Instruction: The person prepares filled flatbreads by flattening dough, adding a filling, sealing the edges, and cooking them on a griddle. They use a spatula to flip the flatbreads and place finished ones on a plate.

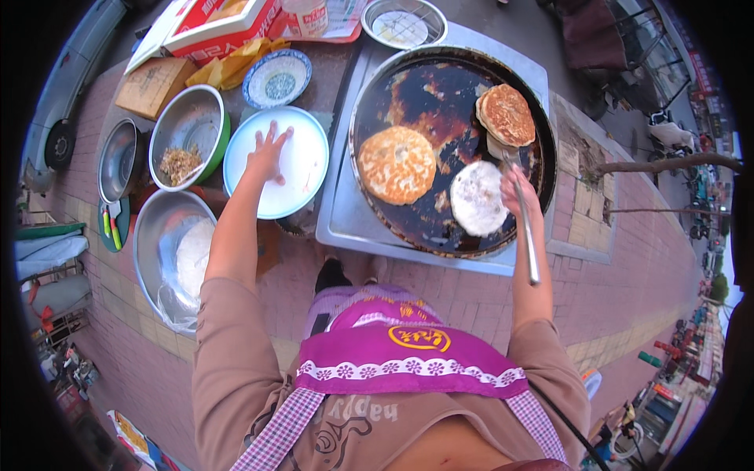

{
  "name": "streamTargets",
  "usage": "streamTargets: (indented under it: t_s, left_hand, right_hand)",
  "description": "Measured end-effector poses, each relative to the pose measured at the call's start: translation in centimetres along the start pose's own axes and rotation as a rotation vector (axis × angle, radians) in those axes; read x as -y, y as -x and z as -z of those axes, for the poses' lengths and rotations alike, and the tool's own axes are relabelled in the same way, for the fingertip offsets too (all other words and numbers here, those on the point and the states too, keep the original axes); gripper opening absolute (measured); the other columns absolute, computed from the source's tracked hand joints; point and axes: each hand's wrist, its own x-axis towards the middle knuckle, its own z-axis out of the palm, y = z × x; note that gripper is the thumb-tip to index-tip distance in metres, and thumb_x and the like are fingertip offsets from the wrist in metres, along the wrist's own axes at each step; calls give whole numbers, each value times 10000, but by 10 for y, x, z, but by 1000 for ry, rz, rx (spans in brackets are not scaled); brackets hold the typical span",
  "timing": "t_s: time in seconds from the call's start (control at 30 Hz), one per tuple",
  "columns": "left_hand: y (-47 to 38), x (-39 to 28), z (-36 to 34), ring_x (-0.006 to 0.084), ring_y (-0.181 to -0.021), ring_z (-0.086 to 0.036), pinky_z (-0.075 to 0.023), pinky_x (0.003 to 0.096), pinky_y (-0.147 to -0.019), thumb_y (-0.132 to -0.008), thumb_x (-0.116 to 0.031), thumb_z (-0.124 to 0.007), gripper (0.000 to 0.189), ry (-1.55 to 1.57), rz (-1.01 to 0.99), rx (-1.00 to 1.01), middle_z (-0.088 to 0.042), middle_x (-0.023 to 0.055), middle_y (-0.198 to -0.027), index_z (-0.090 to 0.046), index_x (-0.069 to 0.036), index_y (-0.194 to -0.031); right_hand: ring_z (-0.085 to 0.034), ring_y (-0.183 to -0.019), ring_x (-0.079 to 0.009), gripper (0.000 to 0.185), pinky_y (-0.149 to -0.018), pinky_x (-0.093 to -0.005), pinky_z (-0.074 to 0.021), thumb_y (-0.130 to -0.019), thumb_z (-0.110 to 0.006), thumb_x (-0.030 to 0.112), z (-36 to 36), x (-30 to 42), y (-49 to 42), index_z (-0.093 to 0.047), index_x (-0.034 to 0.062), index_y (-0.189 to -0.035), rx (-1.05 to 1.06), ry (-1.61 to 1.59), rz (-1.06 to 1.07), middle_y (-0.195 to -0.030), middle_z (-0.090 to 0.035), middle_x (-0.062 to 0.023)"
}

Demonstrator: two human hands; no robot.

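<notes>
My right hand (521, 191) grips the handle of a metal spatula (528, 238). Its blade lies under or against a browned flatbread (511, 115), which seems to rest on another one at the right side of a large round griddle (447, 76). A pale flatbread (478, 200) lies close to that hand, and a golden one (397, 165) sits at the griddle's left. Over a white round board or tray with a blue rim (303, 176), my left hand (270, 154) is spread and empty; I cannot tell whether it touches the surface.
Left of the tray stand a green bowl of filling (182, 162), a steel bowl of dough (194, 259) and another steel bowl (119, 156). Behind are a blue-patterned bowl (277, 78), a wooden box (150, 88) and a wire-racked pan (405, 26). Knives (113, 224) lie far left.
</notes>
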Motion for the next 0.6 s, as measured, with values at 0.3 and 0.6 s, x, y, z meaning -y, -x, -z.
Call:
streamTargets:
  t_s: [0.3,0.6]
  left_hand:
    - [5,-5,10,409,-1483,-94,-421,650,-1001,-448,-69,-938,1375,18,27,48,28,33,-1644,-162,-427,-1526]
    - [2,1,5,447,-1470,-100,-398,694,-987,-426,-54,-932,1384,61,-19,3,10,51,-1642,-169,-415,-1523]
  right_hand:
    - [-367,-424,-98,423,-374,-254,-272,-1033,-439,414,-44,-5,-102,-427,165,-691,57,220,299,-535,-344,32]
    - [-298,-422,-70,429,-385,-216,-232,-1031,-445,424,-106,-69,-36,-410,174,-684,285,151,78,-544,-304,54]
